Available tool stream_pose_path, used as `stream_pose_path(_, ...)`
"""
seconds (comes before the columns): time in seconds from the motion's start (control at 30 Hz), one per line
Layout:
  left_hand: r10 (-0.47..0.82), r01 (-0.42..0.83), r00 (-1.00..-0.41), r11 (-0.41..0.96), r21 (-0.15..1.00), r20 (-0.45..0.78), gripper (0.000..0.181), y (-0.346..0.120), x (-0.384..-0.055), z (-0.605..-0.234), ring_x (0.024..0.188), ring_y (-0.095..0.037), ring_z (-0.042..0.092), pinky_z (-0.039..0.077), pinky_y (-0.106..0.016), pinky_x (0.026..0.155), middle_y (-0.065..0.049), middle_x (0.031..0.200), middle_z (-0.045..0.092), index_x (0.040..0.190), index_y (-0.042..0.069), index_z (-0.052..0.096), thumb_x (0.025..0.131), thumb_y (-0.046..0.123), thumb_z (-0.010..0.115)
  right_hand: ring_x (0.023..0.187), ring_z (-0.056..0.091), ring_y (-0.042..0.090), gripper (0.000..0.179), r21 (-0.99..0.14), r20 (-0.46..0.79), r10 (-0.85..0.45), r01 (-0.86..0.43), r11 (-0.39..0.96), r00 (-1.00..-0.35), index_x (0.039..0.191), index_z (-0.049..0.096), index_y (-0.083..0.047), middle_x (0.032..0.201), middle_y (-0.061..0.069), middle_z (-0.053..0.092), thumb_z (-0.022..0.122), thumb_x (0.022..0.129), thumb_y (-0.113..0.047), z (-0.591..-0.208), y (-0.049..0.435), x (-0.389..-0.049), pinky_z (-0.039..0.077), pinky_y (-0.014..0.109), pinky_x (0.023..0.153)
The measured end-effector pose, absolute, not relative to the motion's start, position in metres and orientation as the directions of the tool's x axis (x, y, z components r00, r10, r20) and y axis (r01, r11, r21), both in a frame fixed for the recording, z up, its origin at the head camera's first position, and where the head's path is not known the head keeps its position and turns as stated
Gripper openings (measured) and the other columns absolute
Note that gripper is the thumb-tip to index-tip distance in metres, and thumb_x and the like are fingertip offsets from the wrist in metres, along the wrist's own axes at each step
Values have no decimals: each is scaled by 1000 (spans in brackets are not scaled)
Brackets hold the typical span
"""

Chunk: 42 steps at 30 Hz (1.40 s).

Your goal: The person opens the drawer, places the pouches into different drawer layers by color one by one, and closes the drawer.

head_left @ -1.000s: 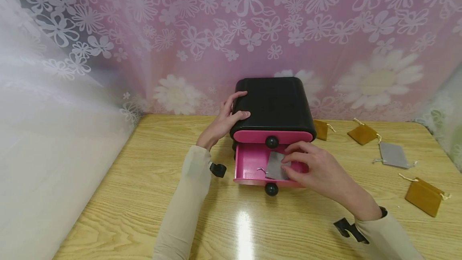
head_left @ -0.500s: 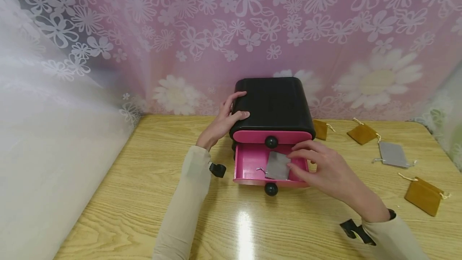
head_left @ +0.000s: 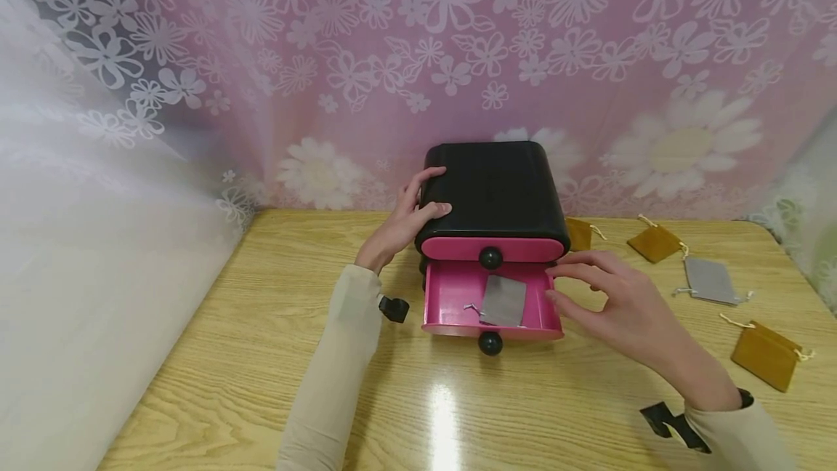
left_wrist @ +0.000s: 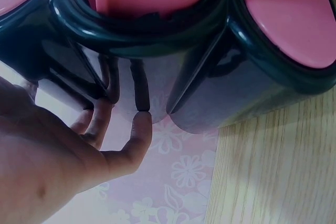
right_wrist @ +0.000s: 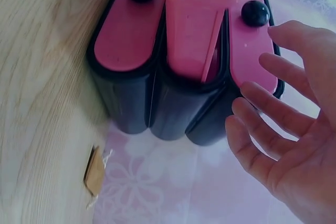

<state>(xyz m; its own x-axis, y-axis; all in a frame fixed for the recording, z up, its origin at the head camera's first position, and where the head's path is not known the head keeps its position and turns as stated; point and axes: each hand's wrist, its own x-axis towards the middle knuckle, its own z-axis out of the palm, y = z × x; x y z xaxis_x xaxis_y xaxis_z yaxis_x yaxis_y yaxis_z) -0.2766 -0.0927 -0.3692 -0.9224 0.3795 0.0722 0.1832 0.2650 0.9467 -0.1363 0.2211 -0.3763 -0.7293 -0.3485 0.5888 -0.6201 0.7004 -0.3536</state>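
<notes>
While your left hand [head_left: 402, 227], fingers spread, rested on the rounded black plastic cabinet [head_left: 497, 191], apparently steadying it, your right hand [head_left: 621, 307] hung empty, fingertips apart, by the pulled-out pink plastic drawer [head_left: 451, 293] holding a flat grey cloth pouch [head_left: 503, 302].

I'm looking from the upper left of the frame to the lower right, in all three views — and no, not a word, label, brand, number or sign that I can read.
</notes>
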Motion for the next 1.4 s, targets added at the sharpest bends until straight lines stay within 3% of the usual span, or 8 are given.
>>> stream_pose_path(0.23, 380, 189, -922, 260, 947, 79, 60, -93, -277, -370, 133, -31, 44, 38, -59, 112, -5, 159, 18, 146, 56, 38, 93, 43, 63, 97, 57, 3, 49, -336, 635, -316, -620, 709, -705, 109, 78, -16, 108, 0, 71, 92, 63, -4, -376, 238, -138, 46, 9, 74)
stream_pose_path(0.7, 383, 186, -921, 259, 948, 76, 59, -93, -277, -370, 133, -30, 43, 37, -59, 112, -5, 158, 17, 145, 57, 39, 93, 43, 63, 99, 51, -10, 50, -328, 657, -258, -577, 748, -709, 109, 77, -11, 103, 5, 71, 89, 62, 1, -380, 265, -138, 44, 11, 73)
stream_pose_path(0.93, 384, 184, -920, 256, 949, 75, 59, -93, -278, -371, 133, -32, 44, 37, -59, 112, -5, 158, 17, 145, 57, 38, 93, 43, 64, 98, 46, -24, 49, -319, 685, -236, -575, 753, -689, 109, 79, -13, 100, 3, 73, 88, 62, -1, -384, 281, -141, 45, 9, 70)
stream_pose_path(1.17, 388, 191, -918, 247, 950, 84, 59, -93, -276, -370, 152, -38, 24, 28, -64, 119, -5, 162, 13, 145, 57, 38, 94, 43, 63, 100, 41, -29, 48, -330, 675, -176, -507, 796, -717, 109, 79, -11, 99, 2, 71, 88, 63, -1, -389, 293, -139, 42, 6, 70)
stream_pose_path(1.4, 387, 192, -918, 241, 951, 88, 58, -93, -277, -371, 154, -37, 20, 27, -65, 119, -3, 163, 12, 144, 57, 38, 94, 43, 63, 97, 37, -31, 42, -358, 652, -106, -428, 830, -751, 110, 78, -9, 100, 8, 71, 88, 69, -4, -396, 305, -138, 41, 4, 67)
